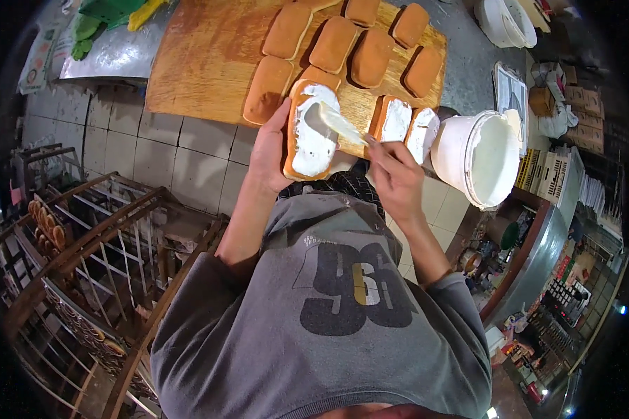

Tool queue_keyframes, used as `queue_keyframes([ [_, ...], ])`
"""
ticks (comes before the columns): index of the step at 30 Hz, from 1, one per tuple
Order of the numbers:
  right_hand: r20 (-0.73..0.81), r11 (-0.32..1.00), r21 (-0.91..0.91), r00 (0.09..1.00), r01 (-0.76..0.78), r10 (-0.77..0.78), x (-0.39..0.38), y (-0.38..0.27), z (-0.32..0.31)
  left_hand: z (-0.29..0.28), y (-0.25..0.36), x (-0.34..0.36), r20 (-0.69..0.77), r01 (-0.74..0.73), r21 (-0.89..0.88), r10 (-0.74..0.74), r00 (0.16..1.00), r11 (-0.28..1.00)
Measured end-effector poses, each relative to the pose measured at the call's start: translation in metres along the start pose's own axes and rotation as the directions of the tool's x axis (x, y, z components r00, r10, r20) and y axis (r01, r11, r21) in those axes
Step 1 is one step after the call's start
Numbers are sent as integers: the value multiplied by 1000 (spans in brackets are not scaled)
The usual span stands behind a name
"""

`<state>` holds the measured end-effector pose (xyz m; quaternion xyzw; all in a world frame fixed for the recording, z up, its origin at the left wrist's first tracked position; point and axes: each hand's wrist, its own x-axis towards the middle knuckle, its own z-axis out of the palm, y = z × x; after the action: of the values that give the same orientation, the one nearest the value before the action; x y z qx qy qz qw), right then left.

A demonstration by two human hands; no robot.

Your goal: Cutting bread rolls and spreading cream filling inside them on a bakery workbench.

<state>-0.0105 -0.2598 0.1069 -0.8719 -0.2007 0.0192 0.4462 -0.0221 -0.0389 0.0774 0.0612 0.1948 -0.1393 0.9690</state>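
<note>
My left hand (272, 150) is closed round the edge of an oblong sponge cake (316, 157), its face coated in white cream. In my right hand (396, 174) is a pale spatula (342, 127) by its handle; the blade lies on the cream, where a smoother patch shows beside it. Just past my right hand, two cream-topped pieces (395, 120) rest at the board's near edge. A white bucket (461, 150) with cream smeared on its rim and inner wall stands to the right of that hand.
Several plain brown cakes (332, 45) sit on the wooden board (196, 63). A second white bucket (503, 24) stands on the metal table at the far right. Below left is a slatted rack (112, 258). Green and yellow bags (112, 8) lie at the far left.
</note>
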Motion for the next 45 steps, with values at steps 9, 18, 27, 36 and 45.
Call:
queue_keyframes([
  [9,89,806,-314,861,501,-501,19,0,-2,1,2,-3,-132,43,-127,-60,989,991],
  [18,-306,911,-412,937,32,-171,47,45,-24,-9,-13,5,-51,161,62,-158,986,985],
  [27,-386,972,-49,902,-231,194,-19,39,-80,-19,-53,67,-372,208,143,-142,917,968],
  [36,-390,648,-272,697,-712,602,-32,69,-237,-40,-34,55,-259,-334,705,665,700,626],
  [45,277,582,-795,752,-170,598,50,187,-257,-74,16,115,211,227,726,524,825,-650],
])
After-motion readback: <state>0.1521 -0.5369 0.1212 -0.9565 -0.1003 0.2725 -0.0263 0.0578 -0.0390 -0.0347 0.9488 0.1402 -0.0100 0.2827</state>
